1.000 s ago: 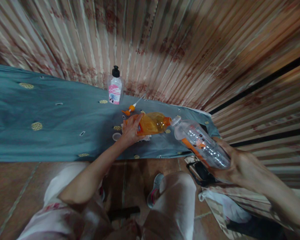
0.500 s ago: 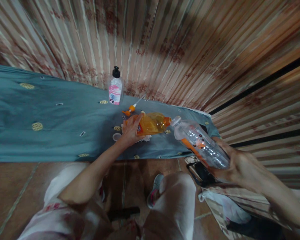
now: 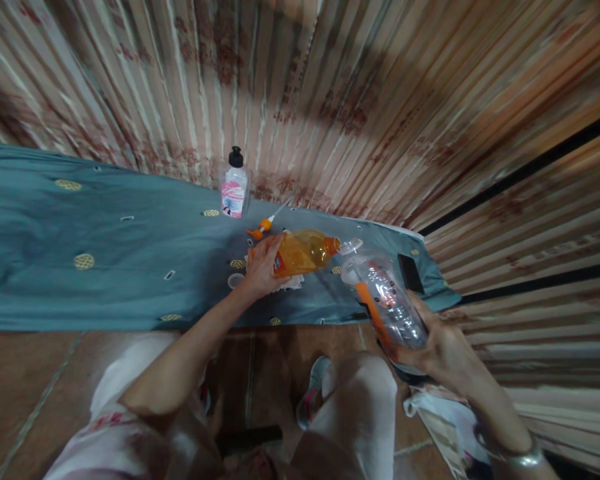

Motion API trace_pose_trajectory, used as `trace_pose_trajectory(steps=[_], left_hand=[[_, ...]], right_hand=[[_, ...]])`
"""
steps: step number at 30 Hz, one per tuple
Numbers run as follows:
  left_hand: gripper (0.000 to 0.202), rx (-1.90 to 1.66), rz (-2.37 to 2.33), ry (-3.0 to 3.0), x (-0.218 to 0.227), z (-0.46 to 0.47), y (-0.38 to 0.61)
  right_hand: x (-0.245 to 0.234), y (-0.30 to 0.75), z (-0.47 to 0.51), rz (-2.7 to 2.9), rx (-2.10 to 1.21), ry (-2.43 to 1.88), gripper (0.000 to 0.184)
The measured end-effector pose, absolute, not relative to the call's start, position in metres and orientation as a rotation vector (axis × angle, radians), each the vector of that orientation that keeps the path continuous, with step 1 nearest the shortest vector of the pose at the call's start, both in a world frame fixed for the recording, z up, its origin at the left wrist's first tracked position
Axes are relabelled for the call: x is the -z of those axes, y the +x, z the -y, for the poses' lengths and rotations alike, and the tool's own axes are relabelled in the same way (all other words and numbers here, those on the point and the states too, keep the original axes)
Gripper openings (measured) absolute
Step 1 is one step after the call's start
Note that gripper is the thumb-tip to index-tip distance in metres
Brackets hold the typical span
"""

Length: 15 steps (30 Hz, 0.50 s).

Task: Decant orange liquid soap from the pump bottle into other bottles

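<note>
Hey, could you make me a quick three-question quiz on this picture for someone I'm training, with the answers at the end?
1. True or false: the pump is fitted to the orange bottle.
2. Which hand holds the clear bottle?
3. What colour is the cap on the upright bottle? A) White B) Black C) Pink

Key
1. False; the pump lies apart from the bottle, on the cloth.
2. The right hand; the left hand has the orange bottle.
3. B) Black.
</note>
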<state>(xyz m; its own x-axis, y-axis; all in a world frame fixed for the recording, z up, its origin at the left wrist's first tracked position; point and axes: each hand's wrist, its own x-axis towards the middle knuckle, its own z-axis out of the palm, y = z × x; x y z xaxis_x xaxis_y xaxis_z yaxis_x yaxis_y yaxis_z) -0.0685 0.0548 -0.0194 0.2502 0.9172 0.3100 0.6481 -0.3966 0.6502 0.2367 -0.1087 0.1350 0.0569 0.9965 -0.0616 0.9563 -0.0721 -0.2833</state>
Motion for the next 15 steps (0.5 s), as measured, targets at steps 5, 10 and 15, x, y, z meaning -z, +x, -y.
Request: trace_pose_trajectory(steps=[5,10,15], left_hand=[[0.105,-1.003,-1.367,2.138,0.024,-0.060,-0.073],[0.105,-1.102,-1.343,2.094,0.028,-0.062,-0.074],[0.107,-1.102,-1.338,2.074,0.027,-0.064,-0.075]], right_hand=[[-0.097,0.220,0.111,1.848,-0.541,-2.048,0.089],[-0.056,0.194,0.108,1.553,-0.627,-1.927,0.094],[-0.030,0.167,0.102,1.337,-0.795,-1.773,0.091]])
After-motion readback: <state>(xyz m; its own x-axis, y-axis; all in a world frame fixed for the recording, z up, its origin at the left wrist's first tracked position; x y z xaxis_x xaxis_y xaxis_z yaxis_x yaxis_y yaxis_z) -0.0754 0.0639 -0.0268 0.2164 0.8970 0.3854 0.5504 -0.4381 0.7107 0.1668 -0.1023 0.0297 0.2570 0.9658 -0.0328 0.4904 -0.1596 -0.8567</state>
